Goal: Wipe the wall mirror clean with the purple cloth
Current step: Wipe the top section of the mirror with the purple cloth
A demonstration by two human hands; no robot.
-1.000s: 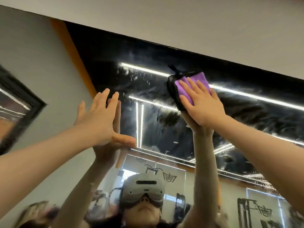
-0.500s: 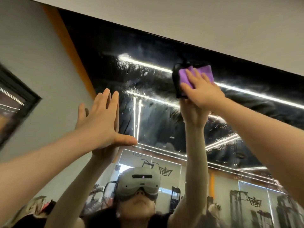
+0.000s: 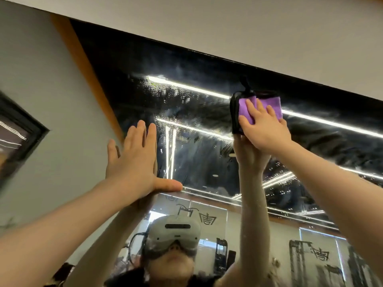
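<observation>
The wall mirror [image 3: 199, 96] fills the middle of the head view, with streaks and water drops on its dark upper glass. My right hand [image 3: 265, 127] presses the folded purple cloth [image 3: 269, 105] flat against the glass high up, close under the mirror's top edge, fingers spread over it. My left hand [image 3: 134, 160] lies flat on the mirror near its left edge, fingers straight and thumb out. Both arms reach upward. The mirror shows my reflection with a headset [image 3: 175, 233] at the bottom.
A pale wall band [image 3: 228, 27] runs above the mirror's top edge. A grey wall [image 3: 41, 100] with an orange strip borders the mirror on the left, and a dark framed panel [image 3: 18, 133] hangs at far left.
My right hand has slid the cloth upward and a little to the right on the glass. My left hand has stayed flat in about the same place.
</observation>
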